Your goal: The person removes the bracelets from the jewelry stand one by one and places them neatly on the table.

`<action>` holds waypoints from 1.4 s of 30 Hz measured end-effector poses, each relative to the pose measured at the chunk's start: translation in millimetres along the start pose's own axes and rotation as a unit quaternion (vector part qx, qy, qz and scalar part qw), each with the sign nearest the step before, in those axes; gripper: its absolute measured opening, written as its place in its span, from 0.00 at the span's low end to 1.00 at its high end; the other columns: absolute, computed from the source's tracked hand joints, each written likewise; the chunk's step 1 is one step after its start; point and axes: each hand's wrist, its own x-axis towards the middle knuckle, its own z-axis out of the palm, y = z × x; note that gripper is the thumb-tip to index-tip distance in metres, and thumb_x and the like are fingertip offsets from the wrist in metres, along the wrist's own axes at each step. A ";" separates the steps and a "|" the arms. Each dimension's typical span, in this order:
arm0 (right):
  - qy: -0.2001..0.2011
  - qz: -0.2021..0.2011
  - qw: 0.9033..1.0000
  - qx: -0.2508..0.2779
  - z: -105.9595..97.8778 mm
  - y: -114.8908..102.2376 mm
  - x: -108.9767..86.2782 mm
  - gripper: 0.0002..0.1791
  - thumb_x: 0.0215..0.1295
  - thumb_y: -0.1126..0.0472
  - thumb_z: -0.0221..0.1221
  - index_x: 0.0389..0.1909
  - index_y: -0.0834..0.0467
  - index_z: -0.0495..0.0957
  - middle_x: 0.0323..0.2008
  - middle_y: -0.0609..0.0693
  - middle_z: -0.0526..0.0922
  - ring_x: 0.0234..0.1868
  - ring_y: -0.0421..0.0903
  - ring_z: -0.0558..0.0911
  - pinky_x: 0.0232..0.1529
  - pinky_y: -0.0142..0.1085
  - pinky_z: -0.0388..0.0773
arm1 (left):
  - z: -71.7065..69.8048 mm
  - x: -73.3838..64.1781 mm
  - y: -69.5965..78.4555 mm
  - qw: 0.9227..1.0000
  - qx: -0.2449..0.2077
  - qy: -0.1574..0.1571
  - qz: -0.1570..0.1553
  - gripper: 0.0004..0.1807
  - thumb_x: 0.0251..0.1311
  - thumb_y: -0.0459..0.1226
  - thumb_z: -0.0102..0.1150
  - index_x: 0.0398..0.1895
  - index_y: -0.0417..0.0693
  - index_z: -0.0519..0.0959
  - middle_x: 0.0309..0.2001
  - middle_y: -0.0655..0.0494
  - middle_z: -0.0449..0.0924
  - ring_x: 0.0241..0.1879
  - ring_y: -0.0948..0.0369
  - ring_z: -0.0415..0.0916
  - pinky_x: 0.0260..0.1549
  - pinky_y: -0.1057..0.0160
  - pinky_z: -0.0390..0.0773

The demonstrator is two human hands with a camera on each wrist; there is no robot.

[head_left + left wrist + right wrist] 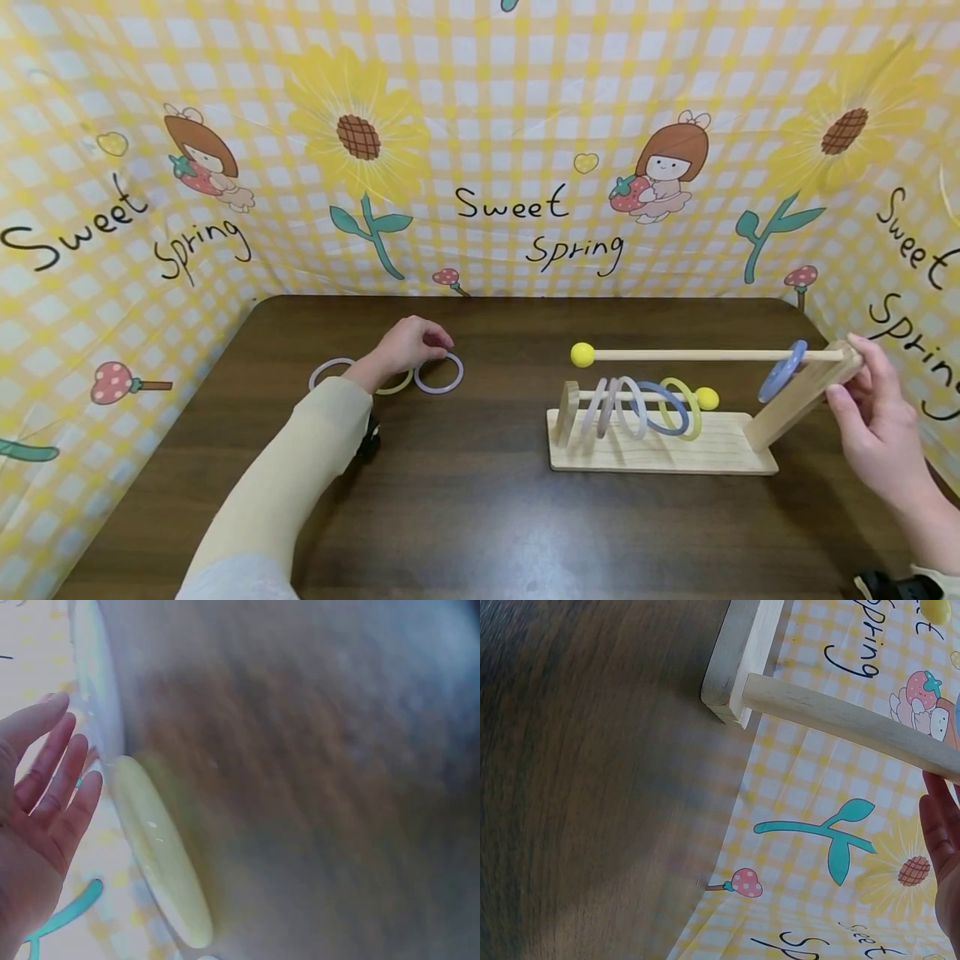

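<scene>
My left hand (408, 350) is above the far edge of a purple ring (439, 392) on the table. In the left wrist view its fingers (75, 817) look fairly straight, apart from the yellow ring (161, 855). The head view shows another pale ring (318, 372), partly hidden by my left arm. On the right, my right hand (885, 417) grips the top of the slanted post of a wooden ring stand (667, 450) between thumb and fingers. A blue ring (783, 372) hangs on the stand's upper rod, close to the post.
Several coloured rings hang on the stand's lower rod (645, 397). Yellow balls cap both rods, the upper ball (582, 355) pointing left. A dark wooden table (480, 517) carries everything, and a checked yellow cloth (480, 125) stands around its back and sides.
</scene>
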 end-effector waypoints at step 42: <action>0.000 -0.009 1.000 -0.009 0.0 0.9 -0.7 0.25 0.71 0.73 0.47 0.67 0.72 0.55 0.54 0.27 0.70 0.42 0.24 0.72 0.41 0.15 0.65 | 35.0 -86.9 183.3 0.929 -0.295 0.083 0.208 0.04 0.56 0.32 0.69 0.35 0.43 0.85 0.30 0.58 0.84 0.29 0.61 0.80 0.27 0.63 0.80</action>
